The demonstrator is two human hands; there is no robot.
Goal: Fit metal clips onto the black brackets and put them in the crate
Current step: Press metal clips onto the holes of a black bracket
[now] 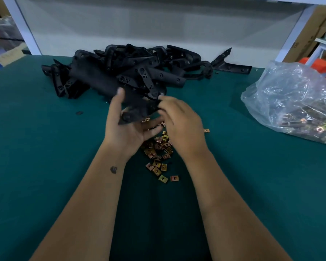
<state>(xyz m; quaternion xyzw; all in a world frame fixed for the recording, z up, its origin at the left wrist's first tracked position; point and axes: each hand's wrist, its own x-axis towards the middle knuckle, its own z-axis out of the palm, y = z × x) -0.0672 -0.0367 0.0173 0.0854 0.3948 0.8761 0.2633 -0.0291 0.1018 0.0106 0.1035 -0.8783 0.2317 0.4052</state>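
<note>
A black bracket [139, 110] is held up between two hands over the green tabletop [45, 147].

The bracket is cupped by the left hand [128, 127] with fingers curled under it. Its far end is pinched by the right hand [179, 119], a bit blurred. Small gold metal clips [158, 155] are spread just below both hands. More brackets are piled [120, 70] just past the hands. A clear bag [294, 98] is lying well off to the right.
</note>
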